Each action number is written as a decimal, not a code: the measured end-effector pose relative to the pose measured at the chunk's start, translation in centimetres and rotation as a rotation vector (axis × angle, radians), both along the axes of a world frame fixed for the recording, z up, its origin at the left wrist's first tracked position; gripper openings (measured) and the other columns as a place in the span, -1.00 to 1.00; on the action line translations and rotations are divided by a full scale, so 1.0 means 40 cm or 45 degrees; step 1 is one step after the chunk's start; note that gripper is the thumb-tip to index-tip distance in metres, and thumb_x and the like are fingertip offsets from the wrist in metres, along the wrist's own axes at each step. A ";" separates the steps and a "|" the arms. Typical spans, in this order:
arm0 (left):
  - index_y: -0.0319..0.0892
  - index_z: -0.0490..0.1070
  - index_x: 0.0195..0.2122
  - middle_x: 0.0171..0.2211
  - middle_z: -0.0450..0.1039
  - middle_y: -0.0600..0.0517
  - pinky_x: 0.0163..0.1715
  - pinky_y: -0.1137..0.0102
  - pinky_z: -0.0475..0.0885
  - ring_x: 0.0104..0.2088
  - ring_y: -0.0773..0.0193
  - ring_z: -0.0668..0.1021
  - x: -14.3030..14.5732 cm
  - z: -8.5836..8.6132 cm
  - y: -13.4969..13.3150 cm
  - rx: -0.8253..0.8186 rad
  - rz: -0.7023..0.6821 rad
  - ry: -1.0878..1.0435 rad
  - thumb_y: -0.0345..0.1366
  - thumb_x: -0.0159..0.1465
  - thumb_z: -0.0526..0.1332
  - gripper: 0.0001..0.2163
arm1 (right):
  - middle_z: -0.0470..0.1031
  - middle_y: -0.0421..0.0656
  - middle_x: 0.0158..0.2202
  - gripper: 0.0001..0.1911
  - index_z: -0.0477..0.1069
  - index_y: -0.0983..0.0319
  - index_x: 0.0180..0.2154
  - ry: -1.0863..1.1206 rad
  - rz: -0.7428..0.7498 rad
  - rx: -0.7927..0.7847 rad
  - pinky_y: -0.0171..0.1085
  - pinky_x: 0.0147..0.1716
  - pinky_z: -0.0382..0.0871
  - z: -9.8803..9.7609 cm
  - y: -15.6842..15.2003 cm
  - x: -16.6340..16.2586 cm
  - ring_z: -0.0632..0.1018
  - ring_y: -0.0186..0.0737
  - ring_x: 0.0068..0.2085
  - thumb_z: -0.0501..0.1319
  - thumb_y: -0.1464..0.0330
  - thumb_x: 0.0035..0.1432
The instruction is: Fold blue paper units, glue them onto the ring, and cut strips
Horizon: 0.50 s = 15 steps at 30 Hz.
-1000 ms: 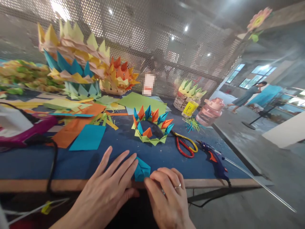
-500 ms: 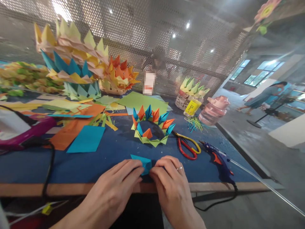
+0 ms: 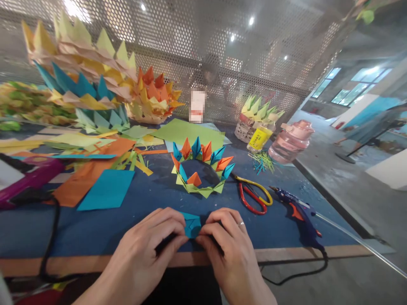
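Between my two hands is a small folded piece of blue paper (image 3: 192, 225), near the table's front edge. My left hand (image 3: 152, 243) pinches its left side, fingers bent over it. The fingertips of my right hand (image 3: 227, 243), which wears a ring, are closed on its right edge. Beyond the hands sits a paper ring (image 3: 206, 192) of light green folded pieces with blue and orange points standing up around it. Scissors (image 3: 256, 199) with red and yellow handles lie to the right of that ring. A flat blue sheet (image 3: 106, 190) rests to the left.
A dark blue glue gun (image 3: 297, 212) with a long clear stick lies right, its cord hanging over the edge. A purple tool (image 3: 32, 178) is at left. Stacked paper crowns (image 3: 85, 84), a yellow-labelled bottle (image 3: 259, 137) and a pink water bottle (image 3: 292, 142) stand behind.
The blue paper has turned a little between my fingers, and the left fingers are more arched, with the thumb showing below. The whole view has shifted slightly.
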<state>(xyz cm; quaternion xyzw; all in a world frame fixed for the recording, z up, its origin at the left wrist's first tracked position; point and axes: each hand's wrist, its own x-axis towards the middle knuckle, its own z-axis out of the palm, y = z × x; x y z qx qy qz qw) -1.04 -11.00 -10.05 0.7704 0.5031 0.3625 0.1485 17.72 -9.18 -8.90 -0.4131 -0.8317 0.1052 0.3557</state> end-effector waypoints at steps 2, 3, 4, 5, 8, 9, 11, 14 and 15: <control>-0.10 0.34 -0.37 -0.30 0.43 0.08 -0.31 0.42 0.40 -0.31 0.33 0.48 0.002 -0.001 0.001 -0.016 0.022 0.024 -0.35 0.33 0.07 -0.87 | 0.40 -0.18 -0.31 -0.90 0.40 0.21 -0.38 0.000 -0.025 -0.010 -0.20 -0.24 0.30 0.001 0.000 -0.004 0.40 -0.20 -0.20 0.21 0.50 0.17; -0.10 0.34 -0.34 -0.29 0.43 0.07 -0.30 0.41 0.41 -0.29 0.32 0.47 0.003 -0.002 0.000 -0.022 0.027 0.043 -0.36 0.33 0.06 -0.88 | 0.40 -0.18 -0.31 -0.89 0.39 0.21 -0.39 -0.005 -0.038 -0.018 -0.20 -0.24 0.30 0.002 0.000 -0.007 0.40 -0.20 -0.19 0.19 0.50 0.17; -0.10 0.35 -0.31 -0.28 0.42 0.06 -0.28 0.39 0.41 -0.28 0.31 0.47 0.005 -0.002 0.000 -0.031 0.033 0.064 -0.36 0.33 0.05 -0.88 | 0.40 -0.18 -0.30 -0.88 0.38 0.21 -0.40 -0.010 -0.051 -0.029 -0.19 -0.24 0.30 0.002 -0.001 -0.009 0.41 -0.20 -0.19 0.18 0.50 0.17; -0.11 0.35 -0.29 -0.27 0.42 0.05 -0.26 0.37 0.42 -0.27 0.30 0.47 0.008 -0.002 0.000 -0.038 0.039 0.083 -0.36 0.34 0.05 -0.89 | 0.40 -0.18 -0.30 -0.88 0.37 0.21 -0.40 -0.013 -0.061 -0.036 -0.19 -0.24 0.30 0.003 -0.001 -0.012 0.41 -0.19 -0.19 0.18 0.51 0.17; -0.12 0.35 -0.30 -0.28 0.42 0.04 -0.25 0.35 0.42 -0.27 0.28 0.46 0.016 0.000 0.002 -0.037 0.061 0.105 -0.36 0.33 0.05 -0.88 | 0.39 -0.18 -0.31 -0.87 0.34 0.21 -0.43 0.000 -0.095 -0.015 -0.20 -0.24 0.30 0.006 0.001 -0.018 0.41 -0.20 -0.19 0.18 0.51 0.14; -0.12 0.34 -0.32 -0.29 0.41 0.04 -0.26 0.34 0.41 -0.28 0.28 0.46 0.019 0.001 0.004 -0.026 0.079 0.099 -0.36 0.32 0.05 -0.88 | 0.39 -0.18 -0.32 -0.87 0.34 0.21 -0.45 0.005 -0.107 -0.003 -0.20 -0.24 0.31 0.006 0.003 -0.020 0.41 -0.20 -0.19 0.19 0.51 0.12; -0.13 0.31 -0.39 -0.34 0.40 0.05 -0.30 0.35 0.40 -0.32 0.28 0.46 0.024 0.003 0.007 0.004 0.113 0.077 -0.37 0.31 0.06 -0.87 | 0.40 -0.18 -0.32 -0.87 0.33 0.20 -0.46 0.015 -0.127 0.007 -0.21 -0.24 0.31 0.004 0.005 -0.023 0.41 -0.19 -0.19 0.20 0.51 0.09; -0.13 0.25 -0.43 -0.38 0.37 0.07 -0.34 0.35 0.37 -0.36 0.30 0.44 0.028 0.002 0.009 0.024 0.142 0.057 -0.40 0.30 0.07 -0.85 | 0.40 -0.18 -0.31 -0.87 0.32 0.20 -0.46 0.022 -0.149 -0.024 -0.18 -0.23 0.30 0.000 0.006 -0.028 0.41 -0.17 -0.19 0.21 0.50 0.07; -0.13 0.24 -0.43 -0.39 0.36 0.08 -0.35 0.35 0.37 -0.37 0.31 0.43 0.028 0.000 0.009 0.026 0.141 0.055 -0.40 0.30 0.07 -0.85 | 0.40 -0.18 -0.31 -0.87 0.32 0.19 -0.46 0.019 -0.155 -0.039 -0.18 -0.24 0.29 -0.002 0.006 -0.029 0.42 -0.16 -0.19 0.22 0.50 0.06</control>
